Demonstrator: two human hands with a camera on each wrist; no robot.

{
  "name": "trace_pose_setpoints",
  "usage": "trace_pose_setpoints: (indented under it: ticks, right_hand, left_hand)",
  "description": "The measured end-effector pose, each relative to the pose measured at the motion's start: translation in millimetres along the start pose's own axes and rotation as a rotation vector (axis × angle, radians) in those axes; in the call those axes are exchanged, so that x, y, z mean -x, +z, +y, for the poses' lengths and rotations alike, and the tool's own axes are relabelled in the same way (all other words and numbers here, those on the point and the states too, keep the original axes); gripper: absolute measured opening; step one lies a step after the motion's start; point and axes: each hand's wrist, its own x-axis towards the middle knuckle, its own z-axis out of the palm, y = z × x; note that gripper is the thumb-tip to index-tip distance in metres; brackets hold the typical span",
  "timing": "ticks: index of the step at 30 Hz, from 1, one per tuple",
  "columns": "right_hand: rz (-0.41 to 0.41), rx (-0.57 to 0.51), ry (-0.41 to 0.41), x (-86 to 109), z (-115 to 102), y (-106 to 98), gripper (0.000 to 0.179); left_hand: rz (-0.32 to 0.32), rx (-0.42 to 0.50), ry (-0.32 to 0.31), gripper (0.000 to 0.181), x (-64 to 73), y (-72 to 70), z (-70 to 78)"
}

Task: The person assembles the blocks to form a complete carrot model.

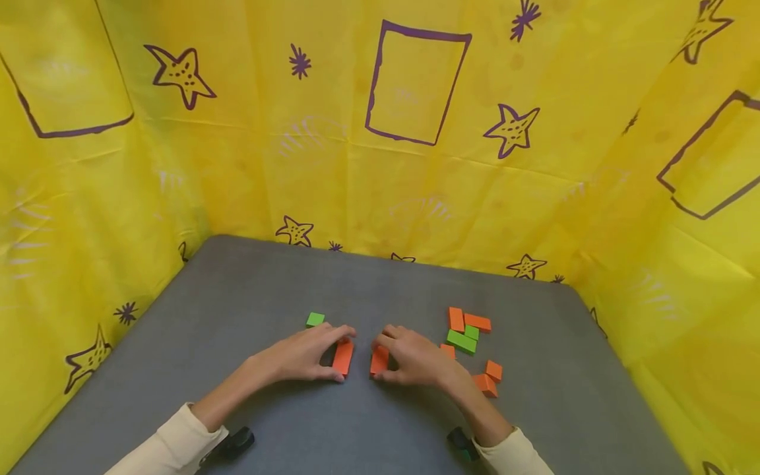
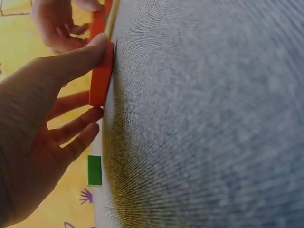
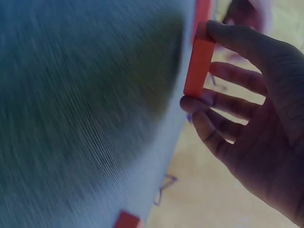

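My left hand [image 1: 303, 354] holds an orange block [image 1: 342, 358] by its two ends, thumb at the near end and fingers at the far end. In the left wrist view that orange block [image 2: 101, 78] lies low along the grey tabletop. Across a narrow gap, my right hand [image 1: 415, 356] grips a second orange block [image 1: 379, 361] the same way. The right wrist view shows this orange block [image 3: 199, 66] between thumb and fingertips, close to the table surface. The two blocks stand roughly parallel, apart from each other. A small green block [image 1: 315, 319] sits just beyond my left hand.
Right of my right hand lies a loose group of orange and green blocks, among them a green block [image 1: 462, 342] and an orange block [image 1: 477, 322]. Nearer me is another orange block [image 1: 493, 370]. A yellow patterned curtain [image 1: 332, 165] borders the grey table [image 1: 332, 435].
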Motion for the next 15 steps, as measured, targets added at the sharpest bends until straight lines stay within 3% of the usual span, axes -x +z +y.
trace_pose_setpoints:
  ticks: [5,15]
  right_hand:
    - [-0.047,-0.002,-0.007,-9.4,-6,12,0.051]
    - [0.013,0.034,-0.014,-19.5,-14,16,0.057]
  left_hand:
    - [-0.013,0.047,0.003,0.085,-1.5,-0.4,-2.1]
    - [0.019,0.077,0.025,0.085,-6.5,2.5,-8.1]
